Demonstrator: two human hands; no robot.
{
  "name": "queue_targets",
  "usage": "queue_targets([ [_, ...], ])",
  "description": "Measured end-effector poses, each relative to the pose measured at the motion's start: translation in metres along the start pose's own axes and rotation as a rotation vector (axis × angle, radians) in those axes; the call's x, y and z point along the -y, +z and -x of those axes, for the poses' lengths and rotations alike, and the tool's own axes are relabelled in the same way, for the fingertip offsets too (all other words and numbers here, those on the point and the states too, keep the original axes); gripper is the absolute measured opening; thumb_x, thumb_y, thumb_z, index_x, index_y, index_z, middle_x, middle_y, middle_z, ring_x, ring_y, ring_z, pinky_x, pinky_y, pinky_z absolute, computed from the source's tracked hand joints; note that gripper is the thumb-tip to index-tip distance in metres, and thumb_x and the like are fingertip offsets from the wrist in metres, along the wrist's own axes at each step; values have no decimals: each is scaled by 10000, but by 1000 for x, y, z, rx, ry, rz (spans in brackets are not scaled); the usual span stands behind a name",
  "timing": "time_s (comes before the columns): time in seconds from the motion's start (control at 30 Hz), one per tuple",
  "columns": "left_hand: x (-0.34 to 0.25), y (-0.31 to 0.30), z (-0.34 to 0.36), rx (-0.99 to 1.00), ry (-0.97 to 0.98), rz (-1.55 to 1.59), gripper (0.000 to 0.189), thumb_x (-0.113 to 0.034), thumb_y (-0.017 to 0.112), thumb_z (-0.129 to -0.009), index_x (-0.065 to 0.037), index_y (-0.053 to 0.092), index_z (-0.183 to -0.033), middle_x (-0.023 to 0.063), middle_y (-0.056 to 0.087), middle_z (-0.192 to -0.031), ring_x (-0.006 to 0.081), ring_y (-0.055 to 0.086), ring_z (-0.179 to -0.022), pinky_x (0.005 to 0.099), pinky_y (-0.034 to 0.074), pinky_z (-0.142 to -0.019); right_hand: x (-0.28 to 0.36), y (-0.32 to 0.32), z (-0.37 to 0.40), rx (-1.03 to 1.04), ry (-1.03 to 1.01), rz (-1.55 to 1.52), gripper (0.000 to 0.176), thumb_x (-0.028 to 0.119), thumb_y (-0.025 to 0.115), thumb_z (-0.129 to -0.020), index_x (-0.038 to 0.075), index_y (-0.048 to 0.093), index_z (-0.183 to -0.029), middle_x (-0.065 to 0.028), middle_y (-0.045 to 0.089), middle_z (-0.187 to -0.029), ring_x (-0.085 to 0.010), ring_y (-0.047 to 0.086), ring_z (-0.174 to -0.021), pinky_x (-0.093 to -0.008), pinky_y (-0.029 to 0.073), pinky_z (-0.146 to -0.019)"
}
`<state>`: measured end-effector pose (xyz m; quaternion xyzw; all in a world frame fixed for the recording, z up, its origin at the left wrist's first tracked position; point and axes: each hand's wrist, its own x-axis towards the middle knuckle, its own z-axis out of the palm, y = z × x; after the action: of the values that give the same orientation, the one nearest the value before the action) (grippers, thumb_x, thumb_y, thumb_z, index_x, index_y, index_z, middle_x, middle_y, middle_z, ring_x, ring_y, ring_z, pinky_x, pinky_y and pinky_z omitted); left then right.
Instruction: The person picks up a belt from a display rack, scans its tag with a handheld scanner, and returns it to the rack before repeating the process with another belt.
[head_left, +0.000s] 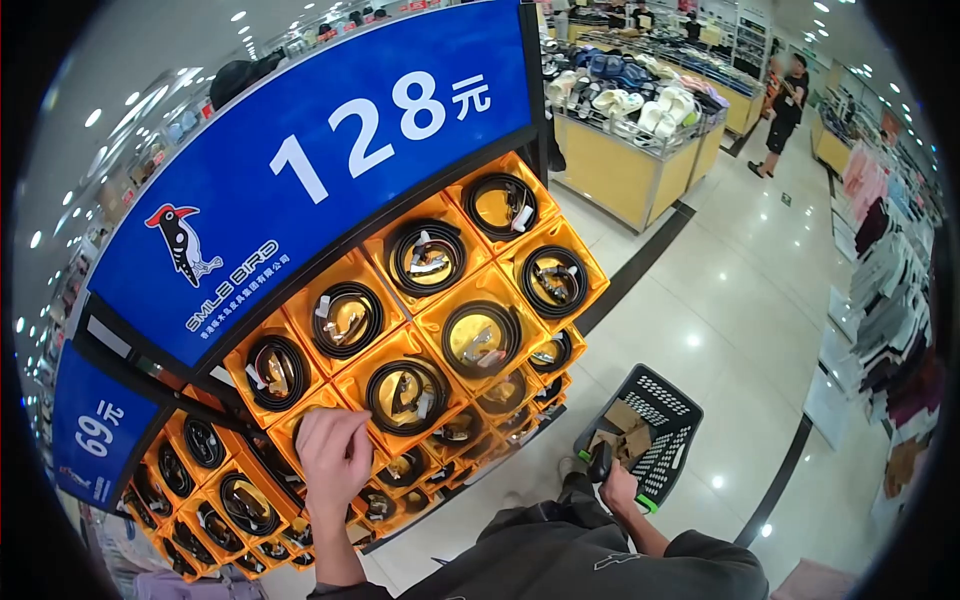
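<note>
While my left hand (337, 447) is hanging near a coiled belt (406, 394) below the blue sign (320, 180), can't tell if its curled fingers are gripping; careless bumping could be knocking that loose. My right hand (622, 487) is clamping the basket handle (600, 462), sign's lower right.

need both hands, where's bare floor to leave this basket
Bare tiled floor lies between the shopping basket and the garment row, and beside the yellow display counter. It's crowded around the left hand, where orange belt boxes stand packed.
</note>
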<state>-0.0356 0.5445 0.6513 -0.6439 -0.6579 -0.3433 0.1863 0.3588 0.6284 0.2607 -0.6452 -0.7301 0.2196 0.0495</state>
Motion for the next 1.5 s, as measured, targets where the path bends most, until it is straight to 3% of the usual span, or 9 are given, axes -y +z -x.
queue_targets([
  [0.17, -46, 31, -71, 109, 91, 87, 147, 47, 671, -713, -18, 660, -845, 97, 623, -780, 272, 595, -723, 350, 470, -682, -39, 8, -36, 11, -41, 36, 316, 163, 663, -698, 36, 505, -939, -206, 651, -767, -383, 659, -747, -486, 515, -648],
  [0.27, -51, 69, -128, 149, 94, 134, 209, 47, 635, -762, 5, 627, -967, 150, 607, -937, 324, 598, -865, 380, 483, -748, -50, -4, -56, 96, -45, 26, 314, 195, 655, -708, 35, 512, -936, -211, 652, -767, -384, 661, -748, -496, 514, -649],
  [0.4, -45, 143, -206, 116, 138, 30, 374, 27, 594, -810, 7, 513, -1175, 192, 556, -1071, 377, 560, -1004, 419, 472, -851, -56, -25, -73, 194, -84, -31, 362, 263, 662, -707, 25, 520, -941, -226, 652, -778, -413, 654, -757, -509, 515, -672],
  [0.53, -28, 215, -248, 200, 68, -270, 350, 39, 564, -793, 65, 498, -1135, 229, 575, -1092, 374, 574, -1047, 415, 491, -869, -68, -27, -91, 390, -23, -66, 421, 263, 650, -717, 65, 571, -1080, -236, 669, -908, -404, 654, -886, -487, 521, -773],
  [0.67, -15, 248, -257, 277, -145, -462, 349, 6, 595, -759, 82, 516, -1090, 275, 592, -1096, 365, 607, -1037, 419, 506, -871, -82, -31, -103, 407, 33, -188, 460, 269, 653, -726, 73, 577, -1135, -241, 661, -996, -398, 638, -959, -479, 507, -836],
  [0.9, -21, 261, -271, 329, -261, -556, 263, -50, 659, -717, 10, 627, -971, 195, 670, -931, 320, 657, -939, 391, 515, -820, -86, -59, -114, 402, 75, -232, 440, 266, 657, -729, 61, 583, -1110, -243, 659, -1012, -411, 627, -981, -483, 496, -849],
  [1.13, -1, 285, -260, -47, -127, -775, 113, -107, 587, -773, -39, 652, -835, 176, 673, -891, 279, 675, -857, 386, 519, -767, -87, -70, -132, 347, 8, -317, 439, 213, 653, -720, 52, 585, -1123, -247, 661, -1001, -415, 627, -971, -478, 494, -842],
  [1.27, -39, 261, -260, 113, -388, -397, 269, -95, 556, -804, 30, 544, -1043, 253, 657, -851, 378, 668, -816, 478, 521, -722, -77, -96, -127, 282, 3, -382, 470, 214, 657, -718, 54, 580, -1153, -244, 665, -987, -413, 626, -970, -475, 496, -841],
  [1.5, -59, 244, -233, -60, -52, -353, 415, -28, 607, -791, -33, 503, -1192, 163, 610, -1024, 365, 637, -828, 435, 525, -685, -60, -122, -128, 244, -128, -553, 456, 238, 662, -746, 29, 579, -1143, -249, 658, -997, -412, 620, -981, -455, 491, -831],
])
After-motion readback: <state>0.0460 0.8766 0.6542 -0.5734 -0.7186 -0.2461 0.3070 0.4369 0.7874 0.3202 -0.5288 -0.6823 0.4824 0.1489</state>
